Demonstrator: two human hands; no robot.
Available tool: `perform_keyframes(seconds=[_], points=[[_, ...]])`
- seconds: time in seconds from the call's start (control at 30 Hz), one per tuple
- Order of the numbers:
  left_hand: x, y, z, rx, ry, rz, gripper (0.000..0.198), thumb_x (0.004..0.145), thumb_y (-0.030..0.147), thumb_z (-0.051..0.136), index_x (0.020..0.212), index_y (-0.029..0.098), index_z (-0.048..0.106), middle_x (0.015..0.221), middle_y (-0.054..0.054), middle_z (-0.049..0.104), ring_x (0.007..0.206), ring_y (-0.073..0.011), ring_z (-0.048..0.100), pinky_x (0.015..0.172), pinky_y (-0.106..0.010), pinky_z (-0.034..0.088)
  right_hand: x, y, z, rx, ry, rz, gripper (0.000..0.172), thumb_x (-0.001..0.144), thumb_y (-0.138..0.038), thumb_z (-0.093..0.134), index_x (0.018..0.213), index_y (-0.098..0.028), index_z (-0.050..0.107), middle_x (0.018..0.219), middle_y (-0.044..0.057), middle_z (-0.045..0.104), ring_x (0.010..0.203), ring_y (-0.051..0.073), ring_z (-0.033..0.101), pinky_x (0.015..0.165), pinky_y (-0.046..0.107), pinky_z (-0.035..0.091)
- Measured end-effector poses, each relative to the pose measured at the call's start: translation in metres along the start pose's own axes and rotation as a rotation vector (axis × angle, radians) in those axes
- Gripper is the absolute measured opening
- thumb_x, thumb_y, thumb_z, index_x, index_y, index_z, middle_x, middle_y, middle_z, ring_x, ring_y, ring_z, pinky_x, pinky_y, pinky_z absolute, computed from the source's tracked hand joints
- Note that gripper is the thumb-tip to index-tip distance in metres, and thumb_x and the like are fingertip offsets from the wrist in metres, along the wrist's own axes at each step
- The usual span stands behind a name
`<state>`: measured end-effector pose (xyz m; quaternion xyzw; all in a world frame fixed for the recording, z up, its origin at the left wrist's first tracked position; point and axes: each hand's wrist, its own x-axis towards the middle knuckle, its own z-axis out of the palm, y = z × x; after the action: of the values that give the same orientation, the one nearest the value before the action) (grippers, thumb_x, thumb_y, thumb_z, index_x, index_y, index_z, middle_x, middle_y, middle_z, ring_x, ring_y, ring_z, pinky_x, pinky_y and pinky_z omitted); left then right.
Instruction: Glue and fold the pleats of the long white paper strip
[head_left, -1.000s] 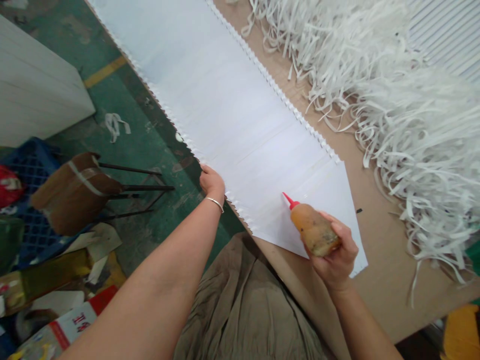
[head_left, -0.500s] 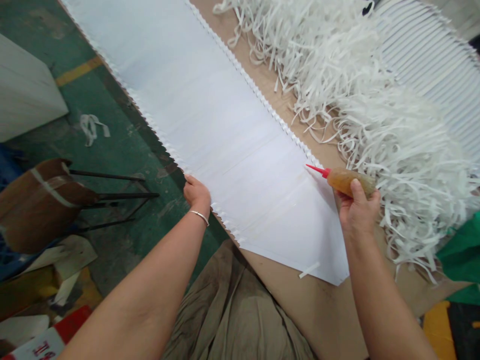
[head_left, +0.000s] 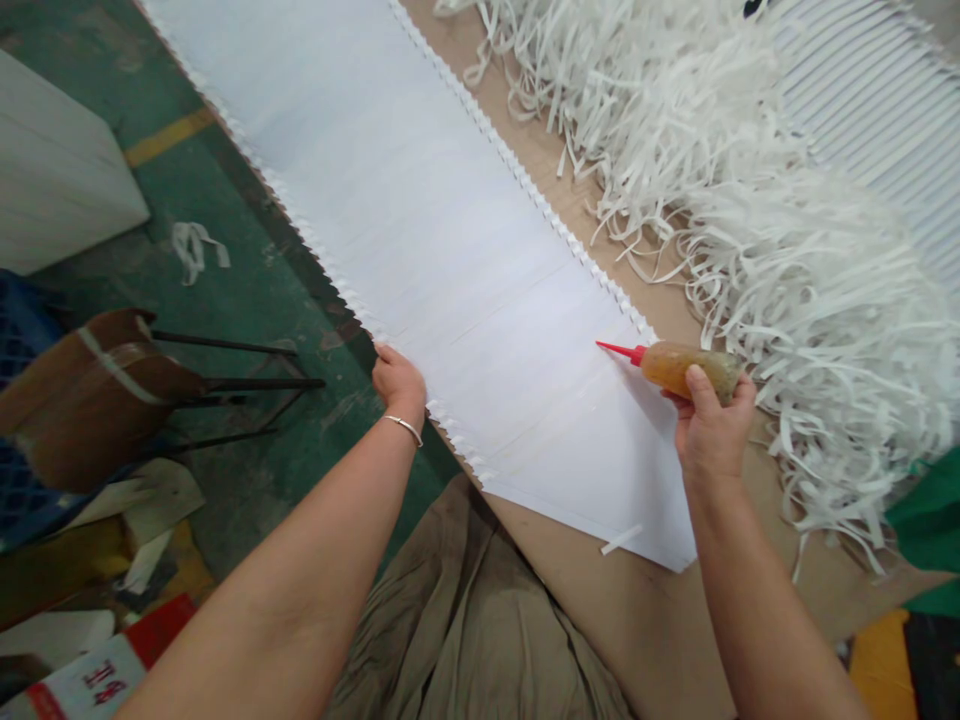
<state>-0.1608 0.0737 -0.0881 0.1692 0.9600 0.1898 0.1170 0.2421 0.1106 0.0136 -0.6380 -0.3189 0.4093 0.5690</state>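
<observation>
A long white sheet (head_left: 450,240) with jagged, strip-like edges stretches diagonally away from me. My left hand (head_left: 399,380) is closed at its left edge; some fingers are hidden there. In my right hand (head_left: 714,418) is a soft glue bottle (head_left: 686,368) of amber liquid, lying nearly level with its red nozzle (head_left: 621,351) pointing left. The nozzle tip is over the sheet near its right edge; whether it touches, I cannot tell. A short white strip (head_left: 622,540) lies across the sheet's near edge.
Brown board (head_left: 555,540) lies under the sheet. A heap of white strips (head_left: 750,200) spreads along the right, with a striped white panel (head_left: 862,110) behind. On the green floor at left stand a brown-padded stool (head_left: 97,400) and a white block (head_left: 60,160).
The glue bottle's nozzle has moved left, further in over the sheet, with my right hand. My left hand stays at the same edge. The whole view has shifted slightly.
</observation>
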Motion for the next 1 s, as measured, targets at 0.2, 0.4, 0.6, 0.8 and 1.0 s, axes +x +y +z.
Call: perform_keyframes(seconds=[0.2,0.4,0.6,0.8,1.0], points=[[0.000,0.001,0.000,-0.015,-0.022,-0.084,0.071,0.108,0.037,0.014,0.109,-0.001,0.074,0.113,-0.030,0.073,0.114,-0.0351,0.071,0.107,-0.045,0.051,-0.040,0.000,0.002,-0.034,-0.040,0.008,0.065,0.068,-0.045,0.088,0.117,-0.026,0.049,0.115,0.003,0.064,0.088,0.018,0.069,0.069,0.037,0.064],[0.000,0.000,0.001,-0.028,-0.025,-0.078,0.070,0.108,0.038,0.014,0.106,0.002,0.074,0.110,-0.028,0.074,0.111,-0.0332,0.072,0.103,-0.042,0.054,-0.081,0.008,-0.001,-0.103,-0.069,0.035,0.068,0.071,-0.046,0.086,0.124,-0.025,0.050,0.113,0.004,0.063,0.089,0.018,0.066,0.073,0.034,0.061],[0.001,-0.002,0.003,-0.028,-0.024,-0.088,0.071,0.108,0.039,0.013,0.104,0.002,0.074,0.109,-0.028,0.074,0.110,-0.0338,0.072,0.102,-0.043,0.054,-0.120,0.017,-0.003,-0.255,-0.117,0.020,0.074,0.073,-0.048,0.085,0.133,-0.024,0.050,0.117,0.006,0.064,0.098,0.020,0.066,0.091,0.039,0.056],[-0.003,0.001,0.000,-0.043,-0.047,-0.090,0.071,0.108,0.039,0.013,0.108,0.003,0.074,0.113,-0.027,0.074,0.111,-0.0332,0.072,0.103,-0.042,0.053,-0.155,0.013,0.005,-0.363,-0.229,0.002,0.076,0.076,-0.049,0.082,0.138,-0.023,0.048,0.126,0.010,0.059,0.108,0.024,0.063,0.095,0.041,0.055],[-0.007,0.004,-0.006,-0.038,-0.065,-0.093,0.071,0.109,0.038,0.012,0.107,0.003,0.075,0.112,-0.027,0.074,0.111,-0.0327,0.072,0.102,-0.041,0.054,-0.179,0.018,0.010,-0.447,-0.335,-0.142,0.073,0.077,-0.044,0.083,0.139,-0.025,0.049,0.133,0.010,0.055,0.123,0.027,0.059,0.106,0.048,0.051]])
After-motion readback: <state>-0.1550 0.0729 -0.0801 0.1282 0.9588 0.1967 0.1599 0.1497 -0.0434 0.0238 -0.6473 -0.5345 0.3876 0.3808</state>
